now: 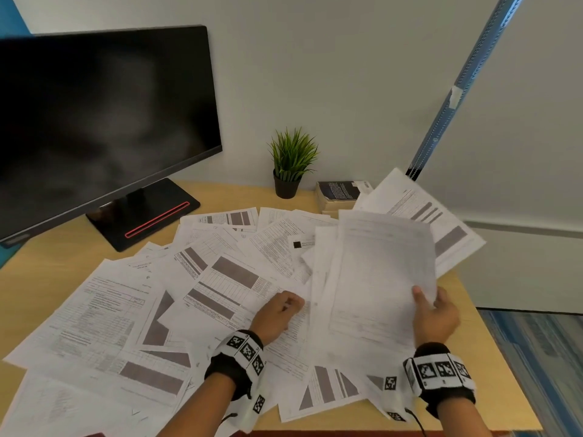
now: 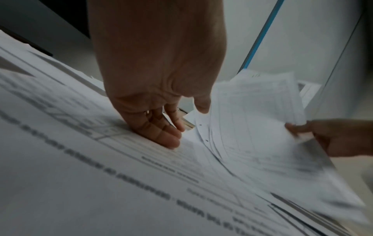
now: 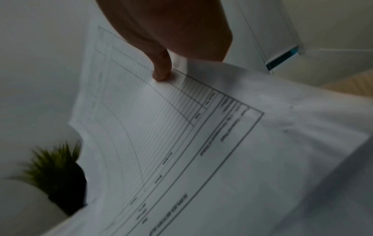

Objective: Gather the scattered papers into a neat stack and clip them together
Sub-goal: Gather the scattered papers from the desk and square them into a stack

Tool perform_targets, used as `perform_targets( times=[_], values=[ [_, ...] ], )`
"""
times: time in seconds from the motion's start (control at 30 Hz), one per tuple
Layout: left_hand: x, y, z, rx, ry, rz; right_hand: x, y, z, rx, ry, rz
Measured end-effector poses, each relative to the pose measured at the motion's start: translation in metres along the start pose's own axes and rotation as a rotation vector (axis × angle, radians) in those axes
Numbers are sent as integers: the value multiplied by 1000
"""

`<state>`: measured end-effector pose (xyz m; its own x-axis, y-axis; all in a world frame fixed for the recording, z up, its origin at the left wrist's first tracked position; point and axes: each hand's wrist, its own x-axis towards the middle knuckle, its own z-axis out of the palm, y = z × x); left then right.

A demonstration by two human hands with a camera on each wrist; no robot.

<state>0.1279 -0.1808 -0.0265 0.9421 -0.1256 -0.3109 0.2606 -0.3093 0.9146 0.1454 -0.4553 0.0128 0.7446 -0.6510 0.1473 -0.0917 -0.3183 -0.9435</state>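
Observation:
Printed white sheets (image 1: 151, 313) lie scattered and overlapping over most of the wooden desk (image 1: 56, 260). My right hand (image 1: 433, 310) grips a loose bundle of sheets (image 1: 378, 272) lifted off the desk at the right, thumb on top and fingers underneath. The right wrist view shows that thumb (image 3: 161, 71) pressing the bundle (image 3: 201, 143). My left hand (image 1: 280, 310) sits on the scattered sheets just left of the bundle. Its fingers (image 2: 171, 140) are curled with the tips on a printed sheet (image 2: 101, 159), and no sheet is visibly pinched. Its thumb touches the bundle's edge (image 2: 252, 111).
A dark monitor (image 1: 104, 121) on a black stand fills the back left. At the back stand a small potted plant (image 1: 291, 162) and a stack of books (image 1: 340, 192). A blue rail (image 1: 457, 89) leans against the wall. The desk's right edge (image 1: 495, 357) runs close to my right wrist.

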Motion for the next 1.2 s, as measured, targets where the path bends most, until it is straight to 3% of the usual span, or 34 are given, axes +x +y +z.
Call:
perform_targets(
  times=[0.13, 0.2, 0.27, 0.4, 0.53, 0.6, 0.77, 0.83, 0.93, 1.03, 1.1, 1.2],
  values=[
    [-2, 11, -1, 26, -33, -79, 19, -34, -26, 154, 62, -112],
    [-3, 30, -3, -48, -97, -160, 30, -53, -37, 222, 26, -118],
    [-5, 54, -9, -203, -136, -108, 37, -66, -42, 259, -66, -92],
    [-6, 86, -30, -573, 125, 109, 27, -80, -35, 262, -276, -36],
    [-10, 84, -45, -424, 240, 211, 0, -63, -11, 266, -367, 34],
    [-12, 64, -45, -377, 305, 155, -14, -44, 3, 244, -369, 97],
    [-21, 20, -46, -570, 346, -120, -37, 7, 31, 9, -368, 252],
    [-24, 6, -49, -493, 347, -84, -44, 11, 35, -33, -389, 286],
    [-25, -14, -50, -380, 434, -32, -54, 9, 35, 19, -566, 422],
    [-28, -23, -46, -373, 557, -89, -59, 13, 32, -52, -764, 493],
    [-29, -26, -43, -426, 589, -146, -62, 16, 30, -117, -725, 437],
    [-33, -31, -48, -514, 581, -281, -61, 22, 27, -151, -534, 364]
  ],
)
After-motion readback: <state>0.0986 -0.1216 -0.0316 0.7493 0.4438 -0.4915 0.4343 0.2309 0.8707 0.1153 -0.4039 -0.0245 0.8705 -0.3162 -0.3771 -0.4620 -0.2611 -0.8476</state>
